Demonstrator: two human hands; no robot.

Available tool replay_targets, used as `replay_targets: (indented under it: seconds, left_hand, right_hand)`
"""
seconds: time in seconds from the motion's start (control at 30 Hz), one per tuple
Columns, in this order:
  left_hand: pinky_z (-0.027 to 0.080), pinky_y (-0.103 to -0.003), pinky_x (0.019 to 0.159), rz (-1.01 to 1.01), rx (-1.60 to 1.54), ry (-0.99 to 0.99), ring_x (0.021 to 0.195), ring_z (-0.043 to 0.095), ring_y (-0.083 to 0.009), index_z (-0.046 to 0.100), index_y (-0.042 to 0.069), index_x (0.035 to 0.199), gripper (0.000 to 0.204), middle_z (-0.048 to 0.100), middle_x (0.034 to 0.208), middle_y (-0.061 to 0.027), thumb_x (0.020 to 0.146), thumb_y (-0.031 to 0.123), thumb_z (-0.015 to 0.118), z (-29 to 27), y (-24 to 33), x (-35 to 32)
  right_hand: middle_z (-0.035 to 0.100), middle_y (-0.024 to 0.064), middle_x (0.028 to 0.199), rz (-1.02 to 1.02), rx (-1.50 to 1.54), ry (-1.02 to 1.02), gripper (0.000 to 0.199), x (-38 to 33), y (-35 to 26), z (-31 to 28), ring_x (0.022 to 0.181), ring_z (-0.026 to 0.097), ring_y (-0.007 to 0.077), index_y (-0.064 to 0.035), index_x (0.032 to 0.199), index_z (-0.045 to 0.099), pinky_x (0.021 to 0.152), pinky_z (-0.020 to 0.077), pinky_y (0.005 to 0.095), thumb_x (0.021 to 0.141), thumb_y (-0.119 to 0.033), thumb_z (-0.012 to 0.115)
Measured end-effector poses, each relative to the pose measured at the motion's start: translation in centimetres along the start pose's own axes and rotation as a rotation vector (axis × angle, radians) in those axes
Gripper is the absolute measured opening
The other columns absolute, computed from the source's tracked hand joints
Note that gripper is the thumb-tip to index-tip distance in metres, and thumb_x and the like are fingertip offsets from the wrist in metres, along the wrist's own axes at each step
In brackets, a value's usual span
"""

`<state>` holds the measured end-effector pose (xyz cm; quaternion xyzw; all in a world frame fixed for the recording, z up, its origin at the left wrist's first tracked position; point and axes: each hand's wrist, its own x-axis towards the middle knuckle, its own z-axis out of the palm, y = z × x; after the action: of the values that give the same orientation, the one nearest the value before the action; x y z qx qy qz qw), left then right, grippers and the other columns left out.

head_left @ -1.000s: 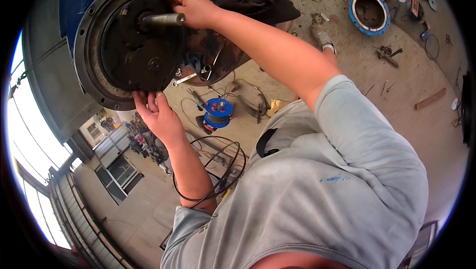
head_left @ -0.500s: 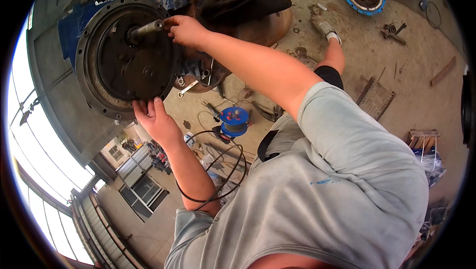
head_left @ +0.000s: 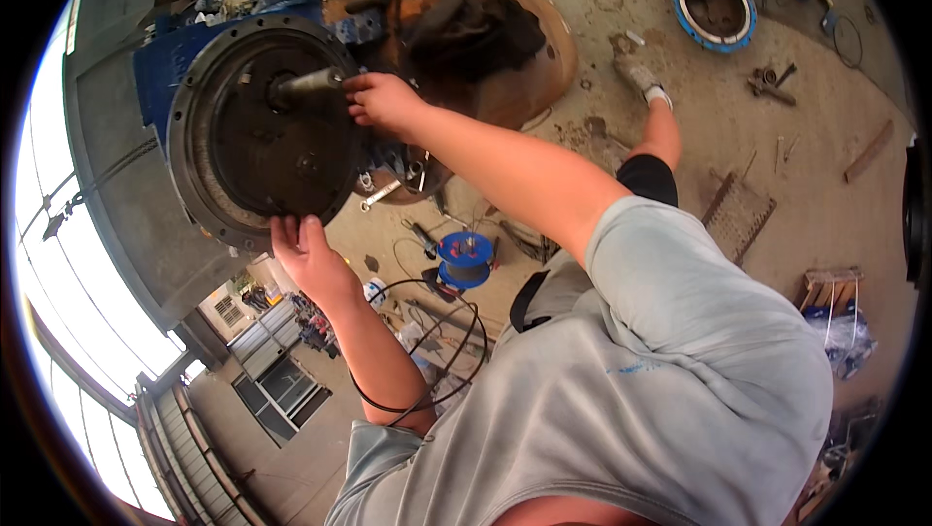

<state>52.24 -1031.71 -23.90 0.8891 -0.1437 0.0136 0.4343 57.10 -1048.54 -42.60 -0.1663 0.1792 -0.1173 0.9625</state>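
Note:
A large round flanged metal housing [head_left: 189,152], dark and greasy with bolt holes round its rim, fills the upper left. A pale metal shaft [head_left: 309,85] sticks out of its inner face. My left hand [head_left: 318,272] grips the lower rim between thumb and fingers. With fingers curled, my right hand [head_left: 388,105] is closed at the right side of the rim, beside the shaft's free end. What lies beneath its fingertips is partly hidden.
Behind the housing, a rusty round drum top [head_left: 558,50] bears a dark cloth [head_left: 476,31]. A combination wrench [head_left: 381,198] lies beside the housing. A blue cable reel [head_left: 465,256] is on the floor below. Far right are a blue ring flange [head_left: 687,26] and a metal grate [head_left: 743,220].
The housing and its shaft have shifted slightly right and down in view, my right hand moving along with the shaft end. My left hand stays at the lower rim. The whole view also shifts a little.

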Motion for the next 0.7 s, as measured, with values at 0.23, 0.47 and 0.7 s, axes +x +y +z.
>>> replay_targets:
  seconds: [0.23,0.47,0.7]
  left_hand:
    - [0.041,-0.037,0.114,-0.047,-0.066,0.014,0.138,0.05,-0.0276,0.027,-0.005,0.156,0.068,0.039,0.152,-0.0222,0.099,0.002,0.062,0.3,1.2,-0.4]
    - [0.041,-0.037,0.114,-0.078,-0.154,0.024,0.138,0.05,-0.0295,0.023,-0.004,0.158,0.069,0.037,0.155,-0.0223,0.099,0.0,0.06,0.6,1.9,-0.3]
    - [0.04,-0.038,0.114,-0.087,-0.252,0.064,0.138,0.048,-0.0302,0.026,-0.003,0.158,0.069,0.037,0.155,-0.0217,0.099,0.003,0.061,0.8,1.7,0.0]
  right_hand:
    - [0.065,0.0037,0.122,0.056,-0.125,0.002,0.041,-0.9,-2.9,0.7,0.099,0.066,0.0146,-0.0143,0.143,0.058,0.082,0.0575,0.0326,0.103,-0.006,0.054]
    - [0.065,0.0021,0.126,0.065,-0.27,-0.02,0.045,-0.1,-5.0,0.7,0.102,0.066,0.0145,-0.016,0.146,0.056,0.083,0.0575,0.0318,0.102,-0.006,0.055]
    - [0.065,0.0022,0.132,-0.066,-0.513,-0.189,0.048,1.7,-7.1,-0.9,0.107,0.067,0.015,-0.0141,0.148,0.057,0.084,0.06,0.0316,0.1,-0.013,0.062]
